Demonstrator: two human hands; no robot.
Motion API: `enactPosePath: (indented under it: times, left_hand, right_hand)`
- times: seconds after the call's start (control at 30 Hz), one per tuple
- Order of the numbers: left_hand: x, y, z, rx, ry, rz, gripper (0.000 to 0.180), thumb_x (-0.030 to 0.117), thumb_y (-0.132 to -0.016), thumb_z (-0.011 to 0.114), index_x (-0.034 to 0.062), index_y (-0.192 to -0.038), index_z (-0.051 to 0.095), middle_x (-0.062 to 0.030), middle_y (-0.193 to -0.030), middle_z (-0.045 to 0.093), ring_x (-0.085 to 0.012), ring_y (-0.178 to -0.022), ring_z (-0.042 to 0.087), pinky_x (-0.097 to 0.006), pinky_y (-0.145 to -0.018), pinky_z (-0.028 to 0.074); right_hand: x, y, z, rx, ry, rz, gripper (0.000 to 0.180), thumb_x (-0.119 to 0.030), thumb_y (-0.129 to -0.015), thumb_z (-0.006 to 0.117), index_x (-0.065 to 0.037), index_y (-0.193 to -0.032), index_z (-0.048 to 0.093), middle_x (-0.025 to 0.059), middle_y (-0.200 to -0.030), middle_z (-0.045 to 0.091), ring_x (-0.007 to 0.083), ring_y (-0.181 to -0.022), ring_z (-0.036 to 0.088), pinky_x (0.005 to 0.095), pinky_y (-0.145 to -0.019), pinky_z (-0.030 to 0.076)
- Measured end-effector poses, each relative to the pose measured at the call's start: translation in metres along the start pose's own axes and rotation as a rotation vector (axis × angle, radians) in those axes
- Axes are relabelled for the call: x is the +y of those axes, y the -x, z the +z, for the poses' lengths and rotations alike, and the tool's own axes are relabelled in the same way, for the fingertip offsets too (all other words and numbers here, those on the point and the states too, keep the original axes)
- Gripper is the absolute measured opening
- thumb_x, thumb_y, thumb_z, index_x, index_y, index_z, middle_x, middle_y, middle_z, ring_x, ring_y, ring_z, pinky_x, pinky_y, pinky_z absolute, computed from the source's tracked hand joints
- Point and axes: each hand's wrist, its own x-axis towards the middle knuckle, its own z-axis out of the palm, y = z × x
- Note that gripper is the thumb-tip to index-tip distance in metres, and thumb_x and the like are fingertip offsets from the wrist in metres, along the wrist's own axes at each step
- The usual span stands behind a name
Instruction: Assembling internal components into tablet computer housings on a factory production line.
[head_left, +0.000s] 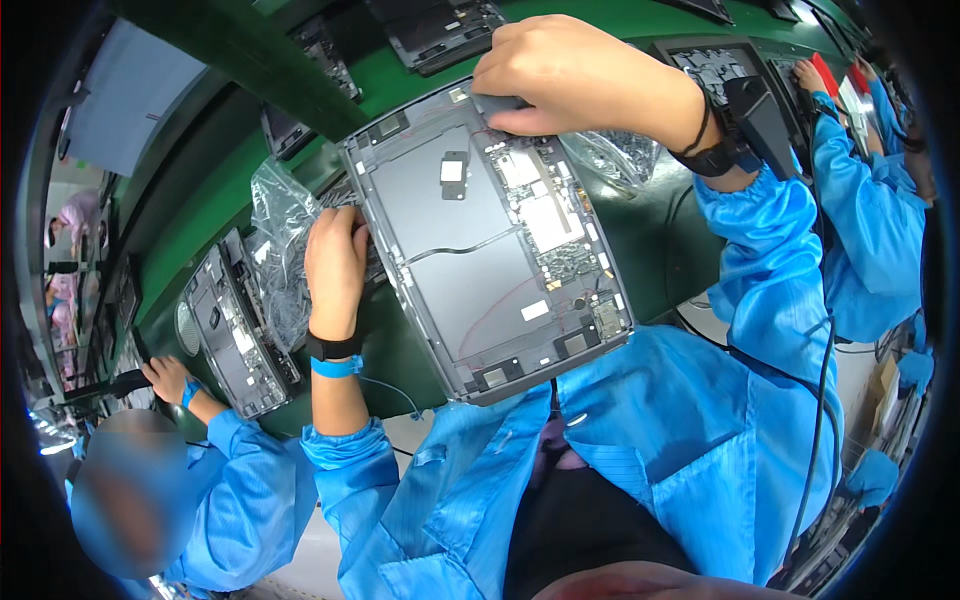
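An opened tablet-like device (pixel 430 190) lies in front of me, slanted, its near edge close to my body. Its grey casing shows a circuit board along the right side, thin red wires, a black cable across the middle and a small dark plate (pixel 454 176) with a white label. My left hand (pixel 335 255) is curled against the device's left edge. Over the far right corner, my right hand (pixel 540 75) is closed, thumb and fingers together on a dark grey piece (pixel 497 106), mostly covered by the hand, that I cannot make out.
Clear plastic bags (pixel 280 250) lie left of the device, and another bag (pixel 615 160) lies to its right. A second opened device (pixel 235 330) sits further left. More opened units (pixel 430 30) stand on the green bench. Co-workers in blue sleeves (pixel 245 500) work on both sides.
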Motion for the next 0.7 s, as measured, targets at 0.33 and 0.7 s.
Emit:
enactPosePath:
  times: [0.33,0.7]
  left_hand:
    - [-0.002,-0.004,-0.005,0.166,0.042,-0.003,0.007,0.002,-0.086,0.062,-0.0005,-0.092,0.059,-0.0171,-0.086,0.061,-0.0344,-0.081,0.060,-0.038,-0.073,0.048]
    - [0.058,0.025,-0.043,0.384,0.758,-0.217,0.015,-0.004,-0.094,0.055,-0.0076,-0.105,0.064,-0.0118,-0.093,0.063,-0.0133,-0.074,0.062,-0.023,-0.067,0.052]
  right_hand:
    - [-0.040,0.044,0.016,0.447,-0.013,-0.137,0.017,-0.011,-0.075,0.073,-0.004,-0.091,0.068,0.0082,-0.101,0.068,0.0239,-0.087,0.065,0.0342,-0.070,0.052]
    - [-0.029,0.137,0.062,0.018,-0.157,0.627,0.030,-0.007,-0.076,0.068,-0.007,-0.105,0.058,0.0104,-0.092,0.060,0.0314,-0.086,0.061,0.0407,-0.072,0.051]
